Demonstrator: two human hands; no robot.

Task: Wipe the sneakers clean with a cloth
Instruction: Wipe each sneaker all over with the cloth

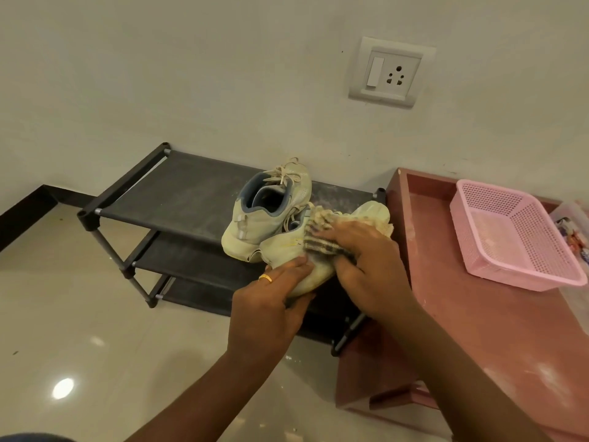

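Left hand (271,301): thin, shiny gold ring (265,277) on one finger. Right hand (366,266): bare fingers. Left forearm (197,387), right forearm (462,362): both long, bare down to bottom picture edge.

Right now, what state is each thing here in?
near sneaker, tilted over the rack, gripped by left hand
far sneaker, upright on rack, laces loose
cloth, bunched, pressed on near sneaker by right hand
pink basket, upright on red table
wall socket, nothing plugged in
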